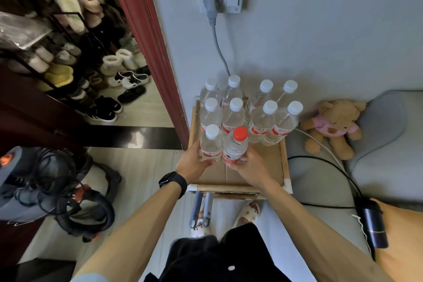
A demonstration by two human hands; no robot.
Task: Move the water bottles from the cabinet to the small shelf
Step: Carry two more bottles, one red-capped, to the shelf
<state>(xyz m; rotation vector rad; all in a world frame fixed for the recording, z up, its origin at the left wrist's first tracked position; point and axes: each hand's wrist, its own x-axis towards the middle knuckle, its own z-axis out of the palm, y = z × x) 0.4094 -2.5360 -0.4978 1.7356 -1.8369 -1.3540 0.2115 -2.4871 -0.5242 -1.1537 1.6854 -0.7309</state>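
Several clear water bottles with white caps (234, 112) stand in rows on the small wooden shelf (283, 162) against the wall. At the front of the left rows, my left hand (194, 161) grips a white-capped bottle (211, 142) at its base. Right beside it, my right hand (250, 167) holds a red-capped bottle (237, 144) at its base. Both bottles stand upright on the shelf's cardboard top, touching each other. The cabinet is not in view.
A wall socket with a grey plug and cable (214, 4) hangs above the shelf. A teddy bear (332, 126) and cables lie on the grey bed to the right. A shoe rack (68, 52) stands beyond the red door frame on the left. A vacuum with hose (57, 190) sits at lower left.
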